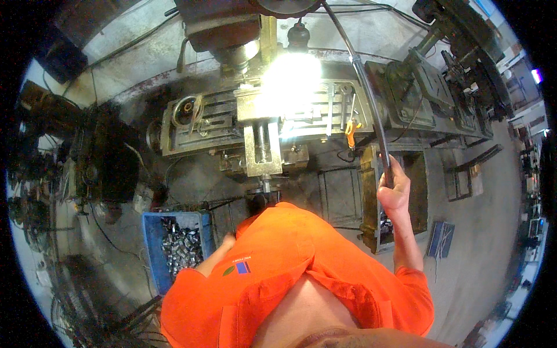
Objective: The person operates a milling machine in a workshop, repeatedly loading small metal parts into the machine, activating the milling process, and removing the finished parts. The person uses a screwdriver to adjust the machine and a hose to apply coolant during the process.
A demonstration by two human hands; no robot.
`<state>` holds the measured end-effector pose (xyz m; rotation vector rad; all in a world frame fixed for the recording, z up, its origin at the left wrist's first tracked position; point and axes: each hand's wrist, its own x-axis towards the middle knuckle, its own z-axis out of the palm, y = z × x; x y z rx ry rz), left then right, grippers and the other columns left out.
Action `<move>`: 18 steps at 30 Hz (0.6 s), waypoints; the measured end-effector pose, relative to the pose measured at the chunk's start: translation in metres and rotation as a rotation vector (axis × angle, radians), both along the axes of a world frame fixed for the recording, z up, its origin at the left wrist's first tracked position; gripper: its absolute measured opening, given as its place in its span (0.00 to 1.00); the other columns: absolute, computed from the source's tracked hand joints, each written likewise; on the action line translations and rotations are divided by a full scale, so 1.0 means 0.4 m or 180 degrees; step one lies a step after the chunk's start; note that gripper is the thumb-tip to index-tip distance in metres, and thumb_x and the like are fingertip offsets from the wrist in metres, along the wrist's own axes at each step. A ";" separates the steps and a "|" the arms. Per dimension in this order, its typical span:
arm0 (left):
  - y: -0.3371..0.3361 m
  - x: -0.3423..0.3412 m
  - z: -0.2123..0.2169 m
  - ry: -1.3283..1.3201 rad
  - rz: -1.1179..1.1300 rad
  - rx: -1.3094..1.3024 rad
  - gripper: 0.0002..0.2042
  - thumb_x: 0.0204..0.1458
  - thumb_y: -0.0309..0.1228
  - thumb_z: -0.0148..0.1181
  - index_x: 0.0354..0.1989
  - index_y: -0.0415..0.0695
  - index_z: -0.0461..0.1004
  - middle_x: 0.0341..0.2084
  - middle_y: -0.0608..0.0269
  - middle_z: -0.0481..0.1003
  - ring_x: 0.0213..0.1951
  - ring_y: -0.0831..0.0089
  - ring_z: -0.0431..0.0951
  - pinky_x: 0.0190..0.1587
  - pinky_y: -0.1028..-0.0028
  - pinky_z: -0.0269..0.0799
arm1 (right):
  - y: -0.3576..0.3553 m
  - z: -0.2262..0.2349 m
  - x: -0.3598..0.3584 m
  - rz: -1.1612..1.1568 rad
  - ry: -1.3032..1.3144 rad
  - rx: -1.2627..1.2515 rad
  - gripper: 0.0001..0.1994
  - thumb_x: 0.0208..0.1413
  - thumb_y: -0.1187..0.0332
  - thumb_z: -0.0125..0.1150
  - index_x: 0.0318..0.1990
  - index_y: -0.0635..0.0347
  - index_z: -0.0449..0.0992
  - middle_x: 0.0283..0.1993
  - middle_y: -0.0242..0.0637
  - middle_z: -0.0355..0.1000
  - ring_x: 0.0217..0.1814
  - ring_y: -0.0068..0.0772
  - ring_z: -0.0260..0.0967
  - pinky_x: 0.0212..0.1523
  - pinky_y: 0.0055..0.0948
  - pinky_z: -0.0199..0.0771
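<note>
My right hand (394, 187) is wrapped around the lower end of a long dark metal lever (369, 95), which slants down from the machine head (220, 26). My left forearm (216, 257) reaches forward, but the orange shirt hides the fingers of my left hand. In front of me a machine vise (251, 152) with a threaded screw sits on the slotted machine table (223, 139). A glaring work lamp (293, 75) washes out the vise's far jaw, so whatever is clamped there cannot be made out.
A blue crate (149, 246) of small metal parts stands at my left. At right is an open box (369, 197) with metal pieces inside. Wrenches (330, 110) and an orange-handled tool (351, 133) lie on the table's right end. Another machine (400, 95) stands further right.
</note>
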<state>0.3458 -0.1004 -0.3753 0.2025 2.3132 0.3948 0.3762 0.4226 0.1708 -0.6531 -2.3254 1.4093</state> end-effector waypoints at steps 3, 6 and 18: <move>0.006 -0.005 0.003 -0.0072 -0.0334 0.0061 0.19 0.47 0.41 0.45 0.38 0.40 0.73 0.39 0.42 0.71 0.42 0.47 0.71 0.43 0.58 0.68 | -0.002 -0.004 -0.004 -0.0006 0.0011 0.0019 0.29 0.33 0.81 0.45 0.52 0.60 0.66 0.22 0.20 0.55 0.21 0.12 0.50 0.21 0.13 0.51; 0.016 -0.015 0.013 -0.0095 -0.0650 0.0050 0.19 0.47 0.42 0.45 0.37 0.39 0.74 0.39 0.42 0.71 0.42 0.47 0.71 0.43 0.58 0.68 | -0.017 0.020 -0.003 0.0016 -0.0002 -0.0166 0.30 0.34 0.84 0.40 0.52 0.62 0.66 0.26 0.21 0.55 0.24 0.11 0.49 0.23 0.11 0.50; -0.004 0.000 0.013 -0.0124 0.0472 0.0199 0.18 0.45 0.41 0.49 0.34 0.38 0.74 0.37 0.38 0.71 0.43 0.46 0.71 0.44 0.57 0.67 | -0.009 0.004 -0.013 0.0020 -0.0121 -0.0193 0.31 0.32 0.81 0.42 0.53 0.63 0.65 0.23 0.21 0.55 0.22 0.12 0.50 0.22 0.12 0.51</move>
